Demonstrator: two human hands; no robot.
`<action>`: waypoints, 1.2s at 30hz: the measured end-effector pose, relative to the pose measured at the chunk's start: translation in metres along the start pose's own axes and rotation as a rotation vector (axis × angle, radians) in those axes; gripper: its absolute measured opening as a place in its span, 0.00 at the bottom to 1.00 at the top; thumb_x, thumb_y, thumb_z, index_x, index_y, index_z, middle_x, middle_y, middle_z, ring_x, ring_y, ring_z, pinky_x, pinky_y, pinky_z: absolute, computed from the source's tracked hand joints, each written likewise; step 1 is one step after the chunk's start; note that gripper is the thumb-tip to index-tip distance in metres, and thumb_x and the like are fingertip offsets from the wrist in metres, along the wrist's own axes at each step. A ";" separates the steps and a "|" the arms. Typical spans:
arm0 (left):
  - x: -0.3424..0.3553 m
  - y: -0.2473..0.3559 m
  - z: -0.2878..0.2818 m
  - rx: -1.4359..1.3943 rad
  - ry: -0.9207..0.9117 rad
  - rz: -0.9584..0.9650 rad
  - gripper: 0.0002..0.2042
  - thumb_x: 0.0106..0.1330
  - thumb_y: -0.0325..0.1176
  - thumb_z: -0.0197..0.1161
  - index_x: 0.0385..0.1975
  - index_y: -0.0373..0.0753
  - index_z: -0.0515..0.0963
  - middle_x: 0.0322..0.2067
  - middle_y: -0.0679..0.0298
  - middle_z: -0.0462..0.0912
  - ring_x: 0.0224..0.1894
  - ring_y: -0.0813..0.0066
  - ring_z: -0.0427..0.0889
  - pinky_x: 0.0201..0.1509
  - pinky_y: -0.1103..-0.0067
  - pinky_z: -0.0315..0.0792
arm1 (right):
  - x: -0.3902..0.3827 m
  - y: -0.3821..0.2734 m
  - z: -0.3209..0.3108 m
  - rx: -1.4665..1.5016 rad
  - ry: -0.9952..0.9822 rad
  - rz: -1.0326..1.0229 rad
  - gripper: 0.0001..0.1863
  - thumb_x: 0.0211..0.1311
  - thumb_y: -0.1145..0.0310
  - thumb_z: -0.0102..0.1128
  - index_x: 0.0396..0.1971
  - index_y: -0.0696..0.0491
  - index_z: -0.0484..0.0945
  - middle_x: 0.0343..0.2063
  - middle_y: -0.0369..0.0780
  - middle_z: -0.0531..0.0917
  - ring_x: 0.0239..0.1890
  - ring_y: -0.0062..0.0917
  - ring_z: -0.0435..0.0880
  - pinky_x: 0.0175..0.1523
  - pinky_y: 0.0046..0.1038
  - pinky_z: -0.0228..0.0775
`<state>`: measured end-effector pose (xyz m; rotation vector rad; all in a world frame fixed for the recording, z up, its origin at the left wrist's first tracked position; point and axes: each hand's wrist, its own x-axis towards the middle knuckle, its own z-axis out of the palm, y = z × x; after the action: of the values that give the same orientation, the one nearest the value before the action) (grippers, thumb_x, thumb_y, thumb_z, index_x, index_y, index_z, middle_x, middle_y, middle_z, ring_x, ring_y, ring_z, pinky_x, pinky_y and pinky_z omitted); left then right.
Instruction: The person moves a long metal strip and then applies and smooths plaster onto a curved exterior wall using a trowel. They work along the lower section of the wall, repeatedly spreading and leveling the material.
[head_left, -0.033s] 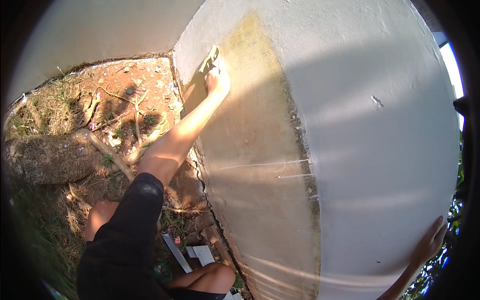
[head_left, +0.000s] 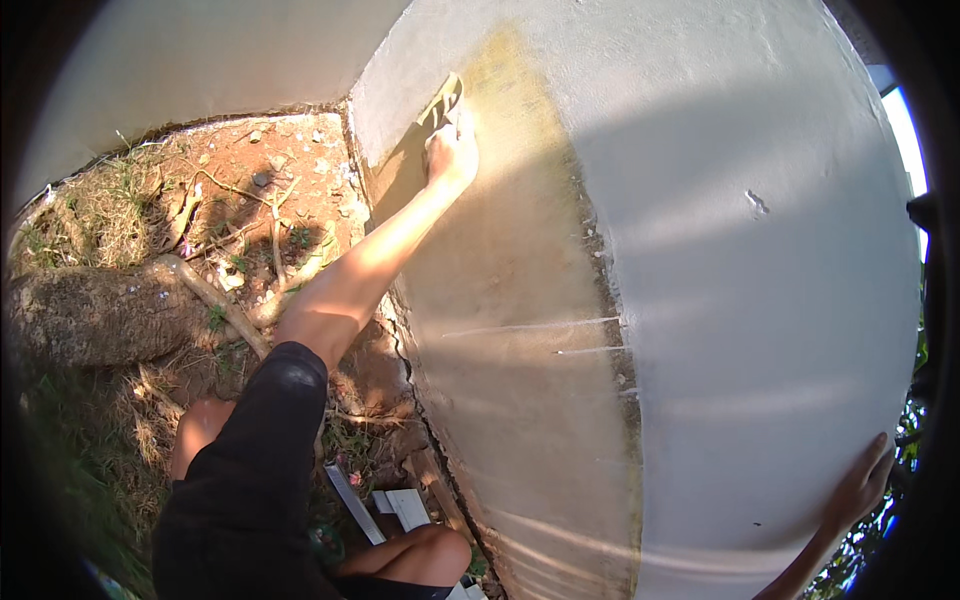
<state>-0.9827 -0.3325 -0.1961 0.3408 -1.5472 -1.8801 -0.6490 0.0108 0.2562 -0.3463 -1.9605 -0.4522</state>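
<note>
My left hand is stretched out far ahead, closed around a flat, pale yellowish piece held against the wall. Its kind is too unclear to name. Beneath that hand runs a long, rough, tan and yellow-stained strip of the wall, with a few white streaks across it. Over at the right, my right hand rests on the smooth grey-white painted wall, its fingers extended and nothing seen in them.
Left of the wall's foot lies reddish soil with dry grass, stones and roots. A thick root or trunk crosses at the left. Below my arm are a metal bar and a white piece, beside my bent knee. Another wall meets this one at a corner.
My left hand has slid a little up and to the right along the wall with the yellowish piece. My right hand stays where it was.
</note>
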 end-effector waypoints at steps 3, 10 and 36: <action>-0.009 0.050 0.035 0.084 -0.146 0.550 0.24 0.70 0.47 0.38 0.63 0.46 0.60 0.64 0.60 0.59 0.67 0.53 0.53 0.68 0.67 0.52 | 0.002 0.003 0.002 0.044 -0.006 -0.012 0.39 0.60 0.39 0.45 0.57 0.59 0.66 0.49 0.51 0.75 0.47 0.37 0.77 0.49 0.32 0.72; -0.005 0.008 -0.005 0.027 -0.022 -0.130 0.31 0.69 0.53 0.39 0.23 0.27 0.76 0.09 0.52 0.69 0.15 0.62 0.76 0.26 0.68 0.69 | 0.003 0.001 0.003 0.036 0.026 0.029 0.39 0.61 0.39 0.45 0.57 0.61 0.66 0.49 0.52 0.75 0.47 0.37 0.78 0.49 0.32 0.72; 0.008 0.058 0.036 0.120 -0.077 0.497 0.22 0.69 0.43 0.40 0.60 0.42 0.64 0.62 0.48 0.59 0.64 0.45 0.56 0.67 0.60 0.49 | -0.001 -0.007 0.003 0.012 -0.020 0.017 0.38 0.61 0.38 0.41 0.58 0.57 0.65 0.53 0.49 0.73 0.53 0.37 0.74 0.56 0.32 0.65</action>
<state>-0.9904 -0.3141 -0.1305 -0.0662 -1.6185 -1.4310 -0.6543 0.0065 0.2534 -0.3605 -1.9773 -0.4269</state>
